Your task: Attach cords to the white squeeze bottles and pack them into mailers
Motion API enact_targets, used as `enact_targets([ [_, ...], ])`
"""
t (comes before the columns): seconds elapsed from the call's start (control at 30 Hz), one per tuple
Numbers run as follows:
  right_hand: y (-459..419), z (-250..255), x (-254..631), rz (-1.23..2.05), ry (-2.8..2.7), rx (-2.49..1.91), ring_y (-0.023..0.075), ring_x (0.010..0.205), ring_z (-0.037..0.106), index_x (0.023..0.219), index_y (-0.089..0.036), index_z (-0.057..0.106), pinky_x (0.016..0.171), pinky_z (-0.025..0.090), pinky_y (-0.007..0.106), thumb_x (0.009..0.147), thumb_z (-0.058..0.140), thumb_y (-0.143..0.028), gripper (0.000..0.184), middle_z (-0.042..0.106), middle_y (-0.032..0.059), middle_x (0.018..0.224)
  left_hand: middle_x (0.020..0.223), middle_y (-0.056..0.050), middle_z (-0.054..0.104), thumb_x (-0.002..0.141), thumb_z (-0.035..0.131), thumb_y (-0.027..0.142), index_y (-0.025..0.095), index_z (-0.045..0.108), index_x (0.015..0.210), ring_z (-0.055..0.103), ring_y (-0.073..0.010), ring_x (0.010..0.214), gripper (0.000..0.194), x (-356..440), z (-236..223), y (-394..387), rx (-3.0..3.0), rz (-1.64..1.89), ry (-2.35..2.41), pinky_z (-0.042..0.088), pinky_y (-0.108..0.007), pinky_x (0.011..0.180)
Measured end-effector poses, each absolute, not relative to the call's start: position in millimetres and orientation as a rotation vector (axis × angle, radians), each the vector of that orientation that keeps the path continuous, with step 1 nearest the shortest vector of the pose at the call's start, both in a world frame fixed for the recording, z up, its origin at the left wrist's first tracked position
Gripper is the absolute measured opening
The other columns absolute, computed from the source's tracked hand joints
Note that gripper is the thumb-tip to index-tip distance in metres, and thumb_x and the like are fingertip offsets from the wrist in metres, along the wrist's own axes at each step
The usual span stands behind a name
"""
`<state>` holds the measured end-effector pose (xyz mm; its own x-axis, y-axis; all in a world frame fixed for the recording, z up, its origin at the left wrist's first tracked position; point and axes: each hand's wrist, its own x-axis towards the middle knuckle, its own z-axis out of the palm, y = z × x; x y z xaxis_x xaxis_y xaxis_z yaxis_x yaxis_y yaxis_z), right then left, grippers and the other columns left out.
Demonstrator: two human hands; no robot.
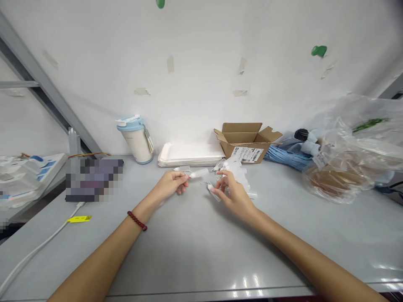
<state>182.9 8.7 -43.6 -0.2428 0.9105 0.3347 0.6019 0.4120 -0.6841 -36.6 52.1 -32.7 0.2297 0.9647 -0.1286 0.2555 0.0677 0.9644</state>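
Note:
My left hand pinches a transparent plastic tube near the middle of the grey table. A small transparent piece lies just beyond those fingers. My right hand holds a narrow transparent plastic piece between its fingertips. Right behind that hand is a loose heap of transparent plastic parts, partly hidden by the fingers. A dark beaded bracelet circles my left wrist.
At the back stand a pale blue-lidded tumbler, stacked white trays and an open cardboard box. Blue cloth and a bulging plastic bag lie right. A pixelated object and white cable lie left.

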Motion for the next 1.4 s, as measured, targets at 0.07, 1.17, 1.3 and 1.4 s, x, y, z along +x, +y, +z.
enact_targets([
  [0.07, 7, -46, 182, 0.377, -2.103, -1.307, 0.0179, 0.08, 0.056, 0.115, -0.018, 0.042, 0.075, 0.043, 0.033, 0.085, 0.051, -0.025, 0.032, 0.062, 0.0043, 0.089, 0.06, -0.001, 0.057, 0.068, 0.063, 0.041, 0.013, 0.058, 0.069, 0.05, -0.0094, 0.048, 0.028, -47, -31, 60, 1.413, 0.912, 1.363, 0.039, -0.022, 0.046],
  [1.17, 5, -54, 180, 0.15, -2.103, -1.217, 0.0231, 0.091, 0.059, 0.103, -0.017, 0.051, 0.086, 0.038, 0.046, 0.089, 0.042, -0.017, 0.017, 0.065, 0.0108, 0.1, 0.071, -0.004, 0.062, 0.08, 0.053, 0.045, 0.014, 0.064, 0.077, 0.055, -0.0123, 0.06, 0.033, -32, -31, 42, 1.75, 0.616, 1.125, 0.039, -0.022, 0.051],
  [1.3, 8, -53, 181, 0.181, -2.081, -1.217, 0.0229, 0.089, 0.062, 0.103, -0.018, 0.052, 0.079, 0.045, 0.04, 0.088, 0.042, -0.016, 0.018, 0.066, 0.0102, 0.099, 0.064, -0.003, 0.059, 0.076, 0.058, 0.044, 0.014, 0.062, 0.069, 0.053, -0.0116, 0.056, 0.031, -31, -33, 43, 1.68, 0.658, 1.133, 0.038, -0.022, 0.049],
  [1.4, 7, -52, 181, 0.177, -2.082, -1.182, 0.0223, 0.088, 0.062, 0.103, -0.019, 0.053, 0.075, 0.047, 0.037, 0.088, 0.042, -0.017, 0.018, 0.066, 0.0098, 0.097, 0.062, -0.002, 0.058, 0.074, 0.061, 0.045, 0.013, 0.062, 0.069, 0.051, -0.0105, 0.053, 0.033, -30, -31, 43, 1.592, 0.744, 1.133, 0.038, -0.022, 0.048],
])
